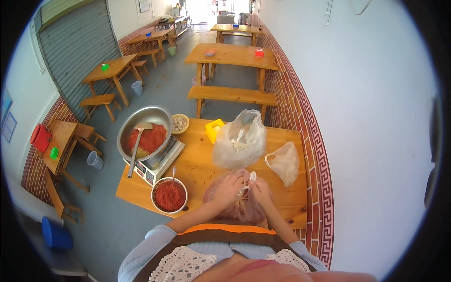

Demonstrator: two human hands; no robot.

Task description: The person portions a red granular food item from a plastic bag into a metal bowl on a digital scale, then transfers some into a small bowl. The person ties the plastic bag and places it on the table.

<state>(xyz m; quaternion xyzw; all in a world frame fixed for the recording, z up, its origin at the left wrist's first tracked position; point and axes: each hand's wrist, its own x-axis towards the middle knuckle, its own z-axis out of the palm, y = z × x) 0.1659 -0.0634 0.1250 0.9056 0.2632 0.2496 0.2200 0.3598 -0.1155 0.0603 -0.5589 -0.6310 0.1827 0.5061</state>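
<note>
Both my hands work at the top of a clear plastic bag with pinkish-brown contents, resting on the wooden table near its front edge. My left hand pinches the bag's gathered mouth from the left. From the right, my right hand grips the twisted white tip of the mouth. A small bowl of red chili powder with a spoon stands just left of my left hand.
A big metal bowl of red powder with a ladle sits on a scale. Beyond are a small bowl of pale pieces, a yellow container, a large plastic bag and a smaller bag. Brick-tiled wall runs along the right.
</note>
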